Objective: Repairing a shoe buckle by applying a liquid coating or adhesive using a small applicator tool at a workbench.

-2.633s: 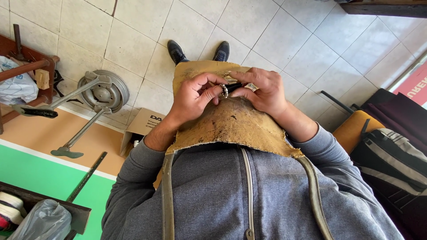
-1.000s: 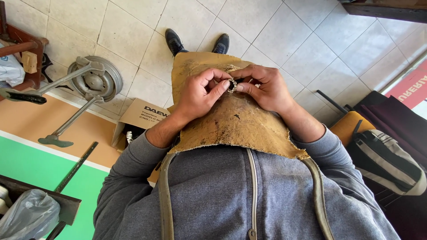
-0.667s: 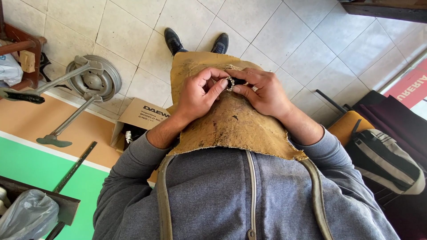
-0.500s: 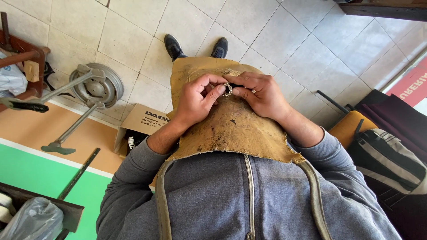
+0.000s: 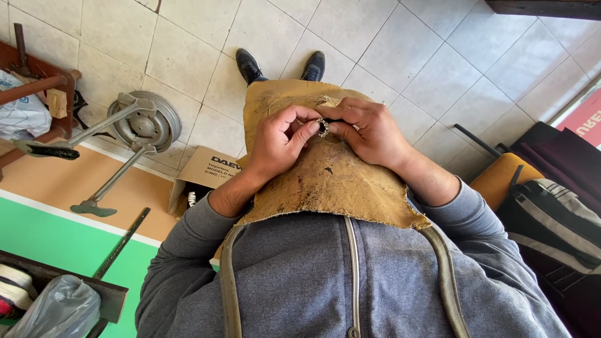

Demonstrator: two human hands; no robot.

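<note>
Over the leather apron (image 5: 325,181), both hands pinched a small beaded metal ring (image 5: 323,127), left hand (image 5: 280,143) and right hand (image 5: 369,128) each shut on it by the fingertips. Looked like mid-fiddling; turning it would need tiny finger shifts. Brown cardboard box (image 5: 203,175) with black print sat on the floor left, red sign (image 5: 582,119) far right.

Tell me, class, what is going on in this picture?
A person in a grey zip sweatshirt and a worn tan leather apron stands on a tiled floor, looking down. Both hands hold a small ring of metal balls, like a bearing cage, just above the apron: the left hand pinches one side, the right hand the other. A cardboard box sits nearby.
</note>
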